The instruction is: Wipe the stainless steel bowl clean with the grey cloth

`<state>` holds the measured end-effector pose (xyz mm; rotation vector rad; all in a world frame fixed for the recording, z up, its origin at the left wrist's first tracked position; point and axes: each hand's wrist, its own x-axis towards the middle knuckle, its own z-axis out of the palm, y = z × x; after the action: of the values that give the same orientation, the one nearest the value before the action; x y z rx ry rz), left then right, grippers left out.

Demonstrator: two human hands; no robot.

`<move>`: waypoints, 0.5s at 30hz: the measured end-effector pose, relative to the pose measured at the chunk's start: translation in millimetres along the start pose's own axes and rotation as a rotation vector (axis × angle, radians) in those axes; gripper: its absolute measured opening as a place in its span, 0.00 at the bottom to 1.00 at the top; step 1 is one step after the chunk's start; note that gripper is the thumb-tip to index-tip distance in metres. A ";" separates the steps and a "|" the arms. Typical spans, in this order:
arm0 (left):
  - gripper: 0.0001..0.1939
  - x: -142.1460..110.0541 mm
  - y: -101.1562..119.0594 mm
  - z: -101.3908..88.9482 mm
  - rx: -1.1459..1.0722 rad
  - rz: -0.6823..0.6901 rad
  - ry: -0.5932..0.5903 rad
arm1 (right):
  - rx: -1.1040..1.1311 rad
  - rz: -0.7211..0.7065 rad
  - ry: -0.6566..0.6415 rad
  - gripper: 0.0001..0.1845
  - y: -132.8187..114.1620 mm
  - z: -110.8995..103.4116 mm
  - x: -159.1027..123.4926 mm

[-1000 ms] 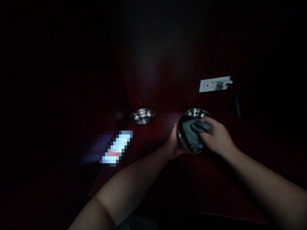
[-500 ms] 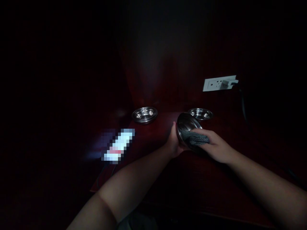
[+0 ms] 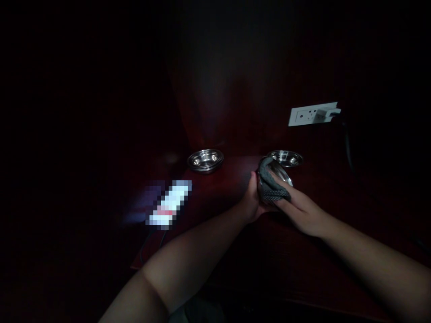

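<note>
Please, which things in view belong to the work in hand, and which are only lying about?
In use:
Metal bowl, in left hand
Dark grey cloth, in right hand, against that bowl
Probably: bowl stack, rear right bowl

Apparently unrelated:
Pixelated bright screen
Wall socket, plug, cable

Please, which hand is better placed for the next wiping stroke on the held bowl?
Probably the right hand: it holds the grey cloth against the metal bowl, while the left hand supports that bowl from its left side.

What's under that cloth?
A shiny bowl, held by the left hand. The cloth and right hand hide part of it, so I can't see what's there.
</note>
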<state>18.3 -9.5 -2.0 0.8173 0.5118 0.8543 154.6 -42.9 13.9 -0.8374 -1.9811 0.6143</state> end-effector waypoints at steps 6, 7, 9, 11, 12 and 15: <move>0.41 7.2 -0.7 -5.5 -0.012 -0.040 0.007 | -0.428 -0.072 -0.101 0.32 17.4 -12.2 5.3; 0.40 8.5 -0.6 -5.4 -0.011 -0.036 0.027 | -0.477 -0.064 -0.117 0.32 20.0 -14.4 6.0; 0.38 10.2 -0.9 -4.6 0.000 -0.008 0.062 | -0.549 -0.053 -0.143 0.33 23.2 -18.2 7.4; 0.36 10.9 -2.2 -4.1 0.023 0.041 0.090 | -0.588 -0.049 -0.162 0.34 23.9 -21.1 8.3; 0.35 11.1 -3.2 -4.2 0.035 0.068 0.107 | -0.601 -0.046 -0.170 0.34 23.5 -22.2 8.5; 0.34 11.4 -6.1 -6.4 0.060 0.145 0.163 | -0.623 -0.037 -0.194 0.34 21.9 -23.4 8.3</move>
<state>23.1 0.1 -11.5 0.8509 0.6293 1.0493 178.6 -20.0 14.9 -1.1356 -2.4033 0.0394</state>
